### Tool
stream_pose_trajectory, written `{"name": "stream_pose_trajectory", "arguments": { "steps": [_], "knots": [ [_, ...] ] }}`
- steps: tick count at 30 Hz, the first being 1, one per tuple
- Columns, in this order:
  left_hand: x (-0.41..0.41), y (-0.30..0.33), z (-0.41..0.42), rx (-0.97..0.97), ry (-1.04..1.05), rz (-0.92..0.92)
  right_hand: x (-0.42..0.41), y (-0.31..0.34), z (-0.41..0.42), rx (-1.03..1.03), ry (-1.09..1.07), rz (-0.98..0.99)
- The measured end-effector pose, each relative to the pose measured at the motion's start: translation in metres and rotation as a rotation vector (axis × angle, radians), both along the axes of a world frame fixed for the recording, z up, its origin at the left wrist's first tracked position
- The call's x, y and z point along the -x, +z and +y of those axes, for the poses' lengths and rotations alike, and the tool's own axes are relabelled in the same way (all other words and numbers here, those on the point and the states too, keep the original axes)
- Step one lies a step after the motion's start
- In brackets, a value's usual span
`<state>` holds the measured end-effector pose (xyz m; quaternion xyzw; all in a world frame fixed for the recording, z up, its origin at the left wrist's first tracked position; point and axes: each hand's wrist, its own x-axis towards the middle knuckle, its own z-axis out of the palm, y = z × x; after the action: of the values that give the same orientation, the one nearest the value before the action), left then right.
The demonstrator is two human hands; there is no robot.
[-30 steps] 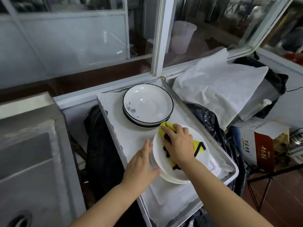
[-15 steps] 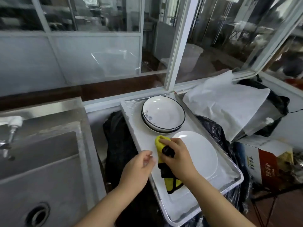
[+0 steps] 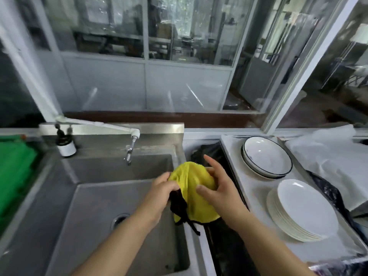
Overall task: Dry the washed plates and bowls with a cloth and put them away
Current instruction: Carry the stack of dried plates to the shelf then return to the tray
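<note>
We held the yellow cloth [image 3: 192,188] between both hands over the right edge of the sink [image 3: 95,206]. Our left hand [image 3: 162,193] gripped its left side with curled fingers, and our right hand [image 3: 217,188] cupped its right side, thumb pressed into the fabric while the forefinger stood out straight. A black strap or trim hung from the bottom of the cloth; we could not tell which.

To the right, on the paper-lined tray [image 3: 256,198], lay the dried crockery as far as we could judge: a stack of dark-rimmed bowls [image 3: 266,156] toward the tray's far edge and a stack of plain white plates [image 3: 302,211] toward its near right corner, the two stacks close but apart. Both looked clean and free of drops, so we judged much of the drying done. No washed piece was in our hands, and the visible part of the basin held none. Whether the tray was the final place for the stacks, we could not say.

Our forearms hid part of the basin. The tray's near edge ran out of view, and motion blur softened the cloth. A green object [image 3: 14,176] at the left edge was cut off.
</note>
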<state>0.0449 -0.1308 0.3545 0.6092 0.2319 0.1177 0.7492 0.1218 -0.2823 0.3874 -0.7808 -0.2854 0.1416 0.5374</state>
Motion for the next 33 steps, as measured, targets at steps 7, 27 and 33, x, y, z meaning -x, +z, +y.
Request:
{"name": "stream_pose_trajectory", "arguments": {
  "steps": [7, 27, 33],
  "knots": [
    [0.079, -0.002, 0.058, -0.009, 0.042, 0.051, 0.043, 0.002, 0.048, 0.227, 0.077, -0.002],
    [0.076, -0.073, 0.001, -0.971, -0.271, 0.166, 0.041, -0.078, -0.045, 0.876, -0.014, -0.47],
    [0.085, -0.122, -0.049, -1.146, -0.439, 0.129, 0.061, -0.142, -0.104, 0.72, 0.012, -0.606]
  ]
}}
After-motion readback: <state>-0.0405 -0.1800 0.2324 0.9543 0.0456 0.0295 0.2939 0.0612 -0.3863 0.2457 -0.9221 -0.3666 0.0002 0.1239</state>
